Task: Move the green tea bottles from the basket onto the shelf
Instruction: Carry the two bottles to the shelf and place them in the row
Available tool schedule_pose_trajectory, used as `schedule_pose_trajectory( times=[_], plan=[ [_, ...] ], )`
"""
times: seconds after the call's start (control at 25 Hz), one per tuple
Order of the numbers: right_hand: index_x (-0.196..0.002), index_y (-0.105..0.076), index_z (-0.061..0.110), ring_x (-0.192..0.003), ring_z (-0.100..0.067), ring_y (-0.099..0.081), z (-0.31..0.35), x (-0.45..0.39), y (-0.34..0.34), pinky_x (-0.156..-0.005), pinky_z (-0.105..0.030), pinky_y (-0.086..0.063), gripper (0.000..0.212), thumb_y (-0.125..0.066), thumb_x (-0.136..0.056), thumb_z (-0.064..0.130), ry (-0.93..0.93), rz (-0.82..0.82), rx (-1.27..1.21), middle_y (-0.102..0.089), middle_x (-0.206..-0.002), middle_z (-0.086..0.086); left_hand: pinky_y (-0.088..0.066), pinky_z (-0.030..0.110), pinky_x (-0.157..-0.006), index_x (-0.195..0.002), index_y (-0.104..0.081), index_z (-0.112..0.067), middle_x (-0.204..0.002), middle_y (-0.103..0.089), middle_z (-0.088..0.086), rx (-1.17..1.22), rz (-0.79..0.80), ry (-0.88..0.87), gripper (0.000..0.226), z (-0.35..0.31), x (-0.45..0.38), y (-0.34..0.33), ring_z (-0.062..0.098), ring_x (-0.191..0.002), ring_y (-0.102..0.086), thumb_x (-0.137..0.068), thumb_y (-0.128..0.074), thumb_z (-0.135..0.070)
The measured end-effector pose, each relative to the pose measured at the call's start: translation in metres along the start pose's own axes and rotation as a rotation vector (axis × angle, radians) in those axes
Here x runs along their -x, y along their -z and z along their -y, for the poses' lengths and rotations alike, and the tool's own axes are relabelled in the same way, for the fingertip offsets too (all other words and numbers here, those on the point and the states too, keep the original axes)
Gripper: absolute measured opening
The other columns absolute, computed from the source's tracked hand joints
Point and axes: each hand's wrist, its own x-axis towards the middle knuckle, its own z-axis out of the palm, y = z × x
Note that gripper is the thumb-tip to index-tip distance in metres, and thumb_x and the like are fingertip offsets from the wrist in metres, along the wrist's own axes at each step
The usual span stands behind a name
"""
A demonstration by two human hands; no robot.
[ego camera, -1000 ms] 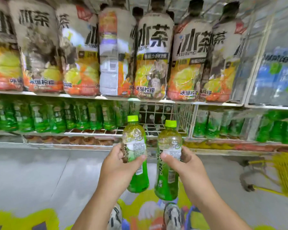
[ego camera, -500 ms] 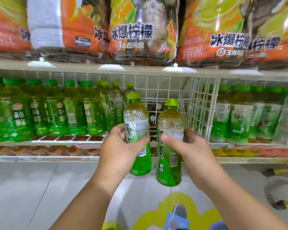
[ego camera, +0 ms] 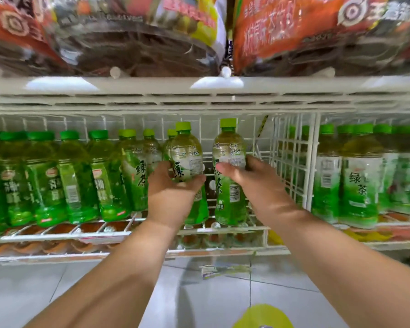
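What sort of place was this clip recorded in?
Most likely a shop's drinks aisle: white wire shelves carry rows of green-capped bottles, larger orange-labelled bottles stand on the shelf above, and the floor is tiled.

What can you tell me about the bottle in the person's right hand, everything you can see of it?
The right-hand bottle is clear plastic with a light green screw cap, pale yellowish tea showing in its upper part and a green and white wrap label with dark Chinese characters and a barcode. It stands upright, its base at the white wire shelf, in the gap beside the wire divider. The right hand grips its middle, thumb across the front. It stands just right of the left-hand bottle, apart from it.
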Motion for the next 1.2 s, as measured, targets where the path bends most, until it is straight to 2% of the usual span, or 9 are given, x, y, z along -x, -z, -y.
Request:
schedule_pose_trajectory(
  times=[0.12,0.2,0.32,0.44,0.56,0.72,0.88,1.08,1.2],
  plan=[
    [-0.100,-0.077,0.025,-0.079,0.002,-0.073,-0.014,-0.022,-0.008,-0.066,-0.016,-0.049,0.028,-0.088,-0.077,0.036,0.012,-0.022,-0.011,-0.079,-0.090,0.015,-0.046,0.034,-0.104,-0.139,-0.050,-0.016,-0.139,-0.059,0.008,-0.158,-0.001,0.011,0.084,0.006,-0.021,-0.016,0.027,-0.126,-0.057,-0.071,-0.083,-0.053],
    [-0.103,-0.077,0.022,-0.078,0.000,-0.074,-0.023,-0.034,-0.012,-0.060,-0.012,-0.048,0.028,-0.087,-0.078,0.032,0.022,-0.032,-0.024,-0.079,-0.090,0.012,-0.043,0.033,-0.106,-0.147,-0.044,-0.014,-0.147,-0.052,0.008,-0.298,-0.055,0.062,0.093,0.006,-0.034,-0.025,0.028,-0.133,-0.052,-0.072,-0.083,-0.054],
    [-0.103,-0.077,0.020,-0.077,-0.003,-0.075,-0.035,-0.050,-0.017,-0.061,-0.012,-0.052,0.027,-0.088,-0.079,0.026,0.038,-0.045,-0.040,-0.079,-0.086,0.010,-0.044,0.032,-0.104,-0.150,-0.039,-0.011,-0.150,-0.048,0.010,-0.325,-0.032,0.078,0.094,0.011,-0.045,-0.033,0.030,-0.133,-0.051,-0.076,-0.081,-0.052],
    [-0.099,-0.077,0.016,-0.076,-0.010,-0.076,-0.044,-0.065,-0.023,-0.066,-0.021,-0.057,0.026,-0.088,-0.078,0.025,0.032,-0.088,-0.031,-0.079,-0.086,0.004,-0.047,0.030,-0.095,-0.148,-0.041,-0.007,-0.147,-0.050,0.012,-0.342,-0.008,0.073,0.089,0.020,-0.052,-0.040,0.031,-0.129,-0.055,-0.079,-0.081,-0.047],
    [-0.096,-0.074,0.019,-0.076,-0.008,-0.073,-0.050,-0.079,-0.032,-0.065,-0.020,-0.057,0.025,-0.089,-0.077,0.026,-0.007,-0.098,-0.012,-0.077,-0.084,0.007,-0.049,0.029,-0.086,-0.143,-0.045,-0.004,-0.140,-0.055,0.014,-0.410,-0.045,-0.018,0.083,0.022,-0.058,-0.045,0.031,-0.123,-0.058,-0.080,-0.081,-0.044],
    [-0.103,-0.071,0.021,-0.086,-0.016,-0.074,-0.057,-0.094,-0.038,-0.079,-0.033,-0.060,0.039,-0.092,-0.072,0.033,-0.030,-0.134,0.032,-0.077,-0.092,0.005,-0.056,0.035,-0.093,-0.145,-0.042,-0.009,-0.139,-0.052,0.013,-0.467,-0.042,-0.116,0.089,0.028,-0.066,-0.052,0.029,-0.119,-0.058,-0.077,-0.081,-0.051],
    [-0.103,-0.073,0.021,-0.084,-0.019,-0.074,-0.056,-0.105,-0.039,-0.081,-0.038,-0.062,0.039,-0.091,-0.073,0.036,-0.054,-0.160,0.140,-0.077,-0.092,0.003,-0.057,0.036,-0.090,-0.148,-0.037,-0.016,-0.142,-0.043,0.013,-0.559,-0.026,-0.077,0.090,0.028,-0.068,-0.055,0.031,-0.117,-0.060,-0.078,-0.077,-0.057],
    [-0.100,-0.070,0.020,-0.071,-0.011,-0.063,-0.046,-0.112,-0.036,-0.061,-0.023,-0.049,0.032,-0.084,-0.081,0.040,-0.060,-0.134,0.339,-0.073,-0.094,-0.001,-0.057,0.041,-0.088,-0.131,-0.048,-0.004,-0.126,-0.058,0.016,-0.537,0.018,-0.120,0.056,0.027,-0.069,-0.058,0.029,-0.102,-0.065,-0.091,-0.071,-0.035],
    [-0.103,-0.069,0.021,-0.083,-0.018,-0.065,-0.046,-0.112,-0.033,-0.070,-0.027,-0.048,0.033,-0.083,-0.082,0.043,-0.042,-0.104,0.394,-0.075,-0.106,-0.003,-0.056,0.043,-0.090,-0.127,-0.054,-0.003,-0.124,-0.058,0.015,-0.561,0.026,-0.151,0.049,0.030,-0.073,-0.054,0.030,-0.102,-0.064,-0.093,-0.069,-0.034]
  ],
)
